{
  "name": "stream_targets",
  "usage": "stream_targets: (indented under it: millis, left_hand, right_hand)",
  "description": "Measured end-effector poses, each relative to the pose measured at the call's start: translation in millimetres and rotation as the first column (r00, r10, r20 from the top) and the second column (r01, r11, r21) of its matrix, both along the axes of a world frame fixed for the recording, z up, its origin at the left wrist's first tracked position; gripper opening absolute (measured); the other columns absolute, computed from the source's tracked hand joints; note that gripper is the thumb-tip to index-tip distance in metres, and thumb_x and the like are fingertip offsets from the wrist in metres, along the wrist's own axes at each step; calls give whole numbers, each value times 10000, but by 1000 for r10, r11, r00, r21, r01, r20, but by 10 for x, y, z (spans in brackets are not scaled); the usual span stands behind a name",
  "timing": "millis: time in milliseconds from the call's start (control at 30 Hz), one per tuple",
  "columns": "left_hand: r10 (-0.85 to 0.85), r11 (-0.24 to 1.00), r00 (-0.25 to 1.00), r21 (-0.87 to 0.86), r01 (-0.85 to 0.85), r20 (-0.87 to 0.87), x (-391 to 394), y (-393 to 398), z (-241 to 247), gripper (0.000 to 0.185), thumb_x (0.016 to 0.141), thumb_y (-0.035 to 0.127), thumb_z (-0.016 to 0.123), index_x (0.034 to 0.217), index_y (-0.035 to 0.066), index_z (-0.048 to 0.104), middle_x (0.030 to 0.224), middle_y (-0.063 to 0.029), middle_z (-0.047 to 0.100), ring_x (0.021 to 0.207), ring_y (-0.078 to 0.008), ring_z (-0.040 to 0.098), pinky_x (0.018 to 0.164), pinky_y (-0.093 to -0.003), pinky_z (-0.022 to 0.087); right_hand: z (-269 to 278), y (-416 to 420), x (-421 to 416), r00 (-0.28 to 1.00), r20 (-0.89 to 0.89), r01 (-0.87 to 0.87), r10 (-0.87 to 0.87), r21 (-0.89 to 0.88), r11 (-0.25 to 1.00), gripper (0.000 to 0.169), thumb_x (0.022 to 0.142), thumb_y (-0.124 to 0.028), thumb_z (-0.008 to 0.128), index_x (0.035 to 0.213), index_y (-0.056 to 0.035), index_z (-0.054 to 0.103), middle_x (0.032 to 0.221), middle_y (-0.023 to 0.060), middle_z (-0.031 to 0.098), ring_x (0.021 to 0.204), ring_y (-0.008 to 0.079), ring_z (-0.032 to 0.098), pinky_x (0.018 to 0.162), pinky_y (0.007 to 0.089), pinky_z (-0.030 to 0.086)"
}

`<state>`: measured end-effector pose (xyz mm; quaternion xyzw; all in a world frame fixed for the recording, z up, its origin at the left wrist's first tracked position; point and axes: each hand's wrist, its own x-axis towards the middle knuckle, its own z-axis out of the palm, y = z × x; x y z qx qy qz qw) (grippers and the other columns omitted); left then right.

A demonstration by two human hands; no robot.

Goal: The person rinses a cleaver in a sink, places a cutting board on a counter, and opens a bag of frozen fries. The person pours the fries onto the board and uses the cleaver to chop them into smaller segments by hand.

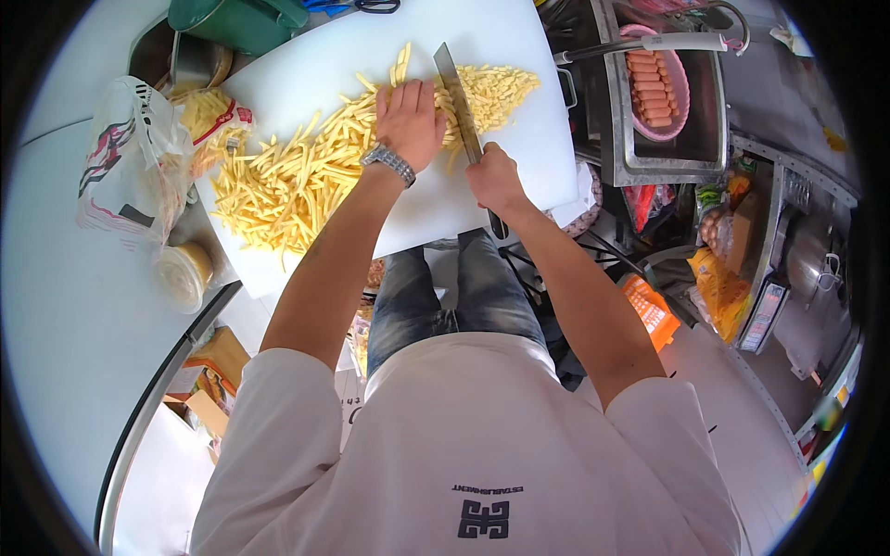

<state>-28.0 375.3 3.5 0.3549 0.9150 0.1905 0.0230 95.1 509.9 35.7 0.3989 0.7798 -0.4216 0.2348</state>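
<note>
On a white cutting board [532, 142] lies a long heap of pale yellow potato strips [292, 187]. My left hand [410, 125], with a metal watch at the wrist, presses down on the strips at the heap's right end, fingers stretched forward. My right hand [496, 177] grips the dark handle of a kitchen knife [459, 101]. The blade slants away from me just right of my left fingers, between the long strips and a pile of short-cut potato pieces [497, 94]. How deep its edge sits among them is hidden.
Left of the board are an opened bag of potato strips [208, 121], a white plastic bag [132, 156] and a lidded tub [184, 274]. A green pitcher [236, 24] stands behind. At right, a metal sink [678, 156] holds a pink basket [683, 104] of sausages [650, 87] beneath a faucet [646, 45].
</note>
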Motion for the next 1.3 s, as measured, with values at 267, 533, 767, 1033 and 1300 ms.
stream_targets:
  millis: [267, 533, 767, 1033, 1300]
  left_hand:
    - [-16, 936, 992, -346, 60, 129, 162, -59, 330, 1229, 719, 554, 834, 1643, 68, 185, 1722, -186, 124, 1604, -374, 54, 1249, -640, 60]
    - [-207, 976, 974, -41, 212, 90, -246, -165, 323, 792, 797, 460, 814, 1445, 116, 514, 1550, -173, 407, 1477, -359, 324, 1216, -550, 243]
    - [-189, 977, 981, 106, 184, 47, -268, 31, 104, 321, 850, 295, 791, 1105, 123, 698, 1169, -71, 621, 1165, -306, 552, 1038, -454, 434]
    - [-103, 970, 991, 212, 119, -82, -236, -41, 128, 250, 860, 268, 773, 1043, 108, 717, 1201, -105, 631, 1165, -315, 559, 1036, -452, 429]
    - [-123, 985, 992, 119, 127, -40, -265, 69, -57, 273, 911, 232, 692, 1149, 98, 692, 1236, -121, 635, 1205, -300, 559, 1074, -455, 414]
  right_hand:
    - [48, -7, -4, 1000, 3, 6, -6, 1, 1000, 303, 882, -113, 564, 1104, 89, 601, 1072, 370, 688, 1064, 509, 672, 945, 522, 539]
    - [37, -21, 8, 1000, -3, 15, -15, 20, 1000, 297, 880, -114, 554, 1091, 88, 606, 1069, 368, 691, 1060, 513, 672, 961, 516, 534]
    - [61, -10, -3, 999, 24, 37, -37, -12, 999, 297, 882, -117, 542, 1088, 87, 605, 1059, 366, 692, 1050, 504, 680, 955, 511, 536]
    - [286, -37, -76, 992, 72, 111, -104, -102, 989, 293, 882, -97, 521, 1097, 87, 595, 1050, 378, 687, 1037, 523, 674, 955, 522, 532]
    - [19, -37, 27, 1000, -9, 25, -25, 1, 1000, 297, 876, -96, 525, 1093, 96, 590, 1064, 391, 678, 1070, 539, 653, 971, 536, 520]
